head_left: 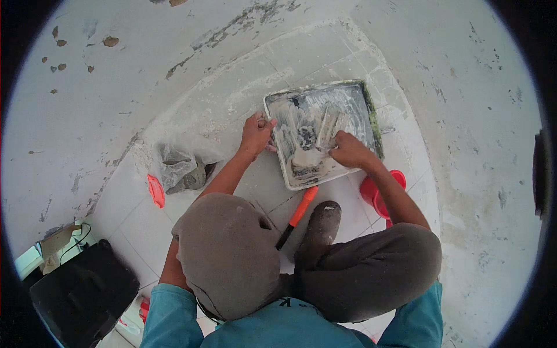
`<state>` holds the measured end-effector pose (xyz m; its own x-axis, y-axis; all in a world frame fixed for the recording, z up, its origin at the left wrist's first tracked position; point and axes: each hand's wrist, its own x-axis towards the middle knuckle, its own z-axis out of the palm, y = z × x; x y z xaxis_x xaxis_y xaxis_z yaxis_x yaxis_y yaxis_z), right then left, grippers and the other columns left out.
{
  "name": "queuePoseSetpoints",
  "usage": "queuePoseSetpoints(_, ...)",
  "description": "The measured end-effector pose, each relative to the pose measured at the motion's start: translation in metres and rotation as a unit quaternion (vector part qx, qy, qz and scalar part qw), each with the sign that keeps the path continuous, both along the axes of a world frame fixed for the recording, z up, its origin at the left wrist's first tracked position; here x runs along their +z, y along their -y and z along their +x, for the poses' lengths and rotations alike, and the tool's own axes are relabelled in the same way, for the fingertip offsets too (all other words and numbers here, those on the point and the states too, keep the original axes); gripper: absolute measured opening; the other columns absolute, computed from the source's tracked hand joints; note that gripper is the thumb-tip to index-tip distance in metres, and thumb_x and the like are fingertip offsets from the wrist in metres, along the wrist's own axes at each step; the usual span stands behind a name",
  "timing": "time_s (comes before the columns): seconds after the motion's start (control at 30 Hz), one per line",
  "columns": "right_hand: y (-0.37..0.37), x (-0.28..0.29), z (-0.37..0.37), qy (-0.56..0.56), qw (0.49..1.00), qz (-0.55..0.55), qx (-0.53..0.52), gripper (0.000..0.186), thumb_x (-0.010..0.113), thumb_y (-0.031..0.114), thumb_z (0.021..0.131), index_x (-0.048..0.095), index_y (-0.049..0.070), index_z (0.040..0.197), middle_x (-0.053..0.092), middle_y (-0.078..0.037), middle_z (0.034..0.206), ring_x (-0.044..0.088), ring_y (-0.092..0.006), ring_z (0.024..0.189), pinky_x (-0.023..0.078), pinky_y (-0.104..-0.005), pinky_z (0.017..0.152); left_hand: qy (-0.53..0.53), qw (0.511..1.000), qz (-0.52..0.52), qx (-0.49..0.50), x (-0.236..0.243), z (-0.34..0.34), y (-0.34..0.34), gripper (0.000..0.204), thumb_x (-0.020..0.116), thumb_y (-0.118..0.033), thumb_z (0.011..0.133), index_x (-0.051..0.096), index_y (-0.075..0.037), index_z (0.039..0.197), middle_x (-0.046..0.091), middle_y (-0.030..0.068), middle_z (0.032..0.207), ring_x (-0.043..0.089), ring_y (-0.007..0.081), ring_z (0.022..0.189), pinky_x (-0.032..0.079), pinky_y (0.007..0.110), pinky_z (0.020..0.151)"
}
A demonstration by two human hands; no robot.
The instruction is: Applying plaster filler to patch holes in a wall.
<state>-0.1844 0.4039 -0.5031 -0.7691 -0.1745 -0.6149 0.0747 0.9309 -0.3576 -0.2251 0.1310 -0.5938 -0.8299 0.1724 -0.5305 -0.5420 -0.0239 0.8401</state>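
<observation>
A shallow rectangular tray (pixel 372 110) lies on the floor ahead of me, its inside smeared with pale grey-white paste over black. My left hand (pixel 256 137) grips the tray's left rim, thumb on top and fingers partly hidden beneath the edge. Over the tray's right half, my right hand (pixel 351 152) is closed around a paste-covered flat scraper (pixel 329 123). The scraper's blade rests in the paste, pointing away from me; its handle is hidden in the fist. A thicker lump of paste (pixel 307 158) sits near the tray's close edge.
An orange-and-black handled tool (pixel 303 207) lies between my legs, close to the tray. Under my right forearm stands a red plastic jug (pixel 383 194). Left are a clear plastic bag (pixel 184 168), an orange-red piece (pixel 155 191) and a black case (pixel 87 293). Stained walls (pixel 473 145) enclose the corner.
</observation>
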Motion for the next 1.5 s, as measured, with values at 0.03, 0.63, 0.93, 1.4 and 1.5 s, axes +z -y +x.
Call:
queuePoseSetpoints(0.03, 0.004, 0.010, -0.003, 0.003, 1.000, -0.001, -0.002, 0.052, 0.059, 0.031, 0.079, 0.060, -0.007, 0.114, 0.066, -0.031, 0.112, 0.064, -0.0424, 0.109, 0.050, -0.0505, 0.095, 0.003, 1.000, -0.001, -0.002, 0.000, 0.001, 0.001, 0.028, 0.066, -0.016, 0.095, 0.053, 0.002, 0.112, 0.060, 0.0082, 0.084, 0.064, 0.0173, 0.065, 0.062, 0.038, 0.046)
queuePoseSetpoints(0.63, 0.028, -0.035, -0.027, 0.209, 0.971, -0.019, 0.112, 0.041, 0.059, 0.022, 0.076, 0.067, -0.013, 0.097, 0.069, -0.022, 0.077, 0.069, -0.0338, 0.070, 0.055, -0.0432, 0.071, 0.009, 1.000, -0.023, 0.014, -0.001, 0.003, -0.007, 0.019, 0.063, -0.019, 0.098, 0.054, -0.002, 0.103, 0.060, 0.0047, 0.078, 0.060, 0.0139, 0.059, 0.063, 0.039, 0.048)
queuePoseSetpoints(0.93, 0.023, 0.004, -0.006, -0.063, 0.983, 0.022, 0.172, 0.033, 0.065, 0.026, 0.072, 0.069, -0.003, 0.086, 0.071, -0.025, 0.090, 0.070, -0.0409, 0.089, 0.056, -0.0487, 0.077, 0.016, 0.999, 0.039, 0.018, 0.000, 0.005, 0.002, 0.020, 0.065, -0.015, 0.096, 0.053, -0.001, 0.104, 0.060, 0.0066, 0.079, 0.058, 0.0155, 0.051, 0.059, 0.035, 0.042)
queuePoseSetpoints(1.4, 0.028, 0.016, 0.029, -0.150, 0.967, 0.013, 0.207, 0.016, 0.067, 0.019, 0.071, 0.070, 0.004, 0.076, 0.068, -0.020, 0.074, 0.070, -0.0373, 0.075, 0.054, -0.0490, 0.066, 0.024, 0.999, -0.006, -0.048, 0.000, -0.004, 0.005, 0.047, 0.066, -0.016, 0.096, 0.046, 0.004, 0.132, 0.064, 0.0137, 0.098, 0.067, 0.0216, 0.077, 0.063, 0.039, 0.048)
queuePoseSetpoints(1.5, 0.026, 0.006, 0.037, -0.150, 0.962, 0.007, 0.228, 0.017, 0.067, 0.021, 0.072, 0.070, 0.004, 0.076, 0.068, -0.020, 0.073, 0.070, -0.0373, 0.074, 0.054, -0.0499, 0.065, 0.005, 1.000, -0.016, -0.009, 0.000, -0.001, -0.003, 0.030, 0.065, -0.020, 0.097, 0.053, 0.002, 0.113, 0.065, 0.0091, 0.088, 0.065, 0.0161, 0.064, 0.062, 0.036, 0.047)
